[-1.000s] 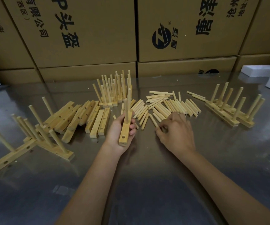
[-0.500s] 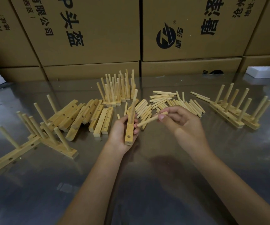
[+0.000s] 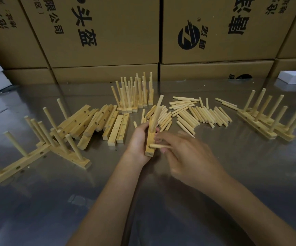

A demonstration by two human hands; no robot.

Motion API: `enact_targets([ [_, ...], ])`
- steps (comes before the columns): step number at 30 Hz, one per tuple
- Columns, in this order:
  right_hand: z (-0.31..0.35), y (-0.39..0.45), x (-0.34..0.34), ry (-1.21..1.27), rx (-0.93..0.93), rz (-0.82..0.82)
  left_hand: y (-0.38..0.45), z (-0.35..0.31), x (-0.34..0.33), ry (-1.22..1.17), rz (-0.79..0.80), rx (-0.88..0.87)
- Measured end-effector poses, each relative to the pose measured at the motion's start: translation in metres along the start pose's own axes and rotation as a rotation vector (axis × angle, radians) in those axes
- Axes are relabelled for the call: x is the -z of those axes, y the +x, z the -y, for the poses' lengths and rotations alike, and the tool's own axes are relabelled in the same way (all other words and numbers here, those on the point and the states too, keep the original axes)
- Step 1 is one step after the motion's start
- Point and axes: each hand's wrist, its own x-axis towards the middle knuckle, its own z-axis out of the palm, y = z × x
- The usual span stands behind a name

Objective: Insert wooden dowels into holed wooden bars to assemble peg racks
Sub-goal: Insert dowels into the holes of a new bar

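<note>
1. Now we see a wooden bar (image 3: 150, 139) standing on its end on the shiny table (image 3: 214, 174), and the left hand (image 3: 138, 141) has its fingers wrapped round the bar from the left side.
2. We see one long peg (image 3: 157, 112) already stuck in the bar up high, pointing up and away from us.
3. We see the right hand (image 3: 184, 157) pinching a dowel (image 3: 158, 146) that lies sideways, and its tip is at the low hole in the bar. We cannot tell how far in it goes, because the right hand is blurry.
4. Just past the two hands we see a heap of loose dowels (image 3: 197, 114) lying flat on the table.
5. Past the left hand and a bit to its left, we see a pile of bars (image 3: 97, 121) with holes and no pegs.
6. Farther back, beyond the hands, we see a bunch of finished racks (image 3: 136, 96) standing close together with pegs pointing up.
7. Far out to the left of the left hand we see more racks (image 3: 42, 148) with pegs sticking up at a slant.
8. Far out to the right of the right hand we see two more racks (image 3: 264, 121) side by side.
9. Behind everything we see big brown boxes (image 3: 108, 32) stacked like a wall.
</note>
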Motion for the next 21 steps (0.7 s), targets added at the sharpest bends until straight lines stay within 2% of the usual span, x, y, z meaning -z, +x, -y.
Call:
enact_targets([
  [5,0.010,0.017,0.012,-0.273,0.198,0.028,-0.004,-0.001,0.001,0.042,0.000,0.010],
  [8,0.018,0.038,0.016,-0.379,0.297,0.183,-0.007,0.001,0.004,0.104,0.018,-0.025],
  [12,0.031,0.058,0.015,-0.447,0.334,0.338,-0.012,0.002,0.011,0.041,0.124,-0.056],
  [15,0.042,0.063,0.018,-0.507,0.340,0.375,-0.010,0.004,0.015,0.094,0.014,-0.058],
  [21,0.055,0.063,0.014,-0.743,0.349,0.372,-0.010,0.007,0.020,0.181,0.049,-0.147],
])
